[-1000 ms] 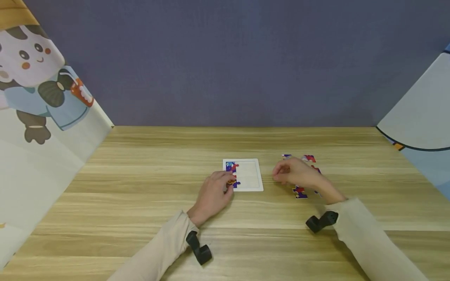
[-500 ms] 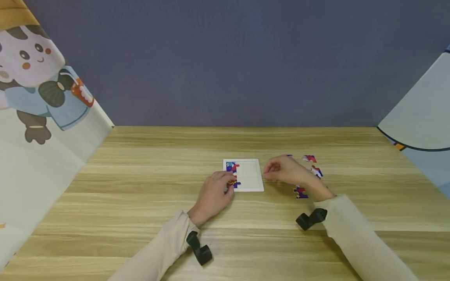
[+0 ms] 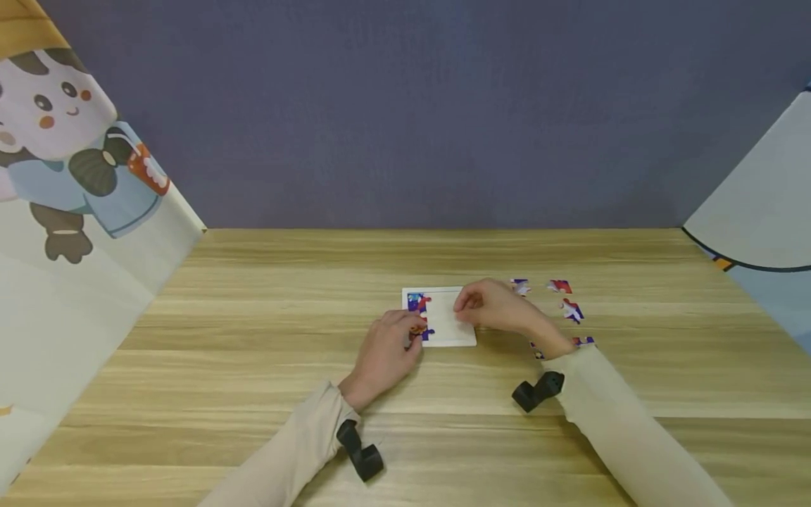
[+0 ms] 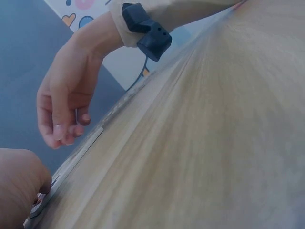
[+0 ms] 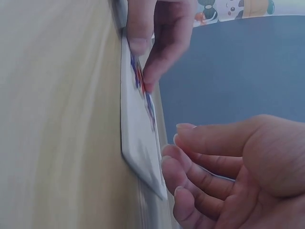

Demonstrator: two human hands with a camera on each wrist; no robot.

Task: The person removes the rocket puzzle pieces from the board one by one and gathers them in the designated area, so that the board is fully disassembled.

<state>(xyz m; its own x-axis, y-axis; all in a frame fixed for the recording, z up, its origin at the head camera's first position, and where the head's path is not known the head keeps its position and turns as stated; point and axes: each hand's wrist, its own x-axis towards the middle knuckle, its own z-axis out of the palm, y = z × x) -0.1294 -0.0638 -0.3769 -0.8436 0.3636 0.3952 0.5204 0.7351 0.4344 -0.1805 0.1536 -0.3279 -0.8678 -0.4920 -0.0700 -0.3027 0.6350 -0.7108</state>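
Note:
A white square puzzle tray (image 3: pixel 448 341) lies on the table, with a column of blue and red jigsaw pieces (image 3: pixel 415 301) along its left side. My left hand (image 3: pixel 388 351) holds the tray at its near left corner. In the right wrist view, its thumb (image 5: pixel 138 44) is at the near edge and a fingertip (image 5: pixel 149 86) touches the pieces. My right hand (image 3: pixel 495 307) hovers over the tray's right side, fingers loosely curled. In the right wrist view nothing shows between its thumb (image 5: pixel 209 136) and the other fingers.
Loose jigsaw pieces lie right of the tray: one at the far left (image 3: pixel 521 286), one at the far right (image 3: pixel 560 286), others (image 3: pixel 572 310) nearer, some partly behind the right wrist. A dark blue panel (image 3: pixel 437 120) rises behind the wooden table (image 3: pixel 285 282).
My right hand has moved left from beside the loose pieces to over the tray's right side, uncovering some pieces. My left hand and the tray stay where they were.

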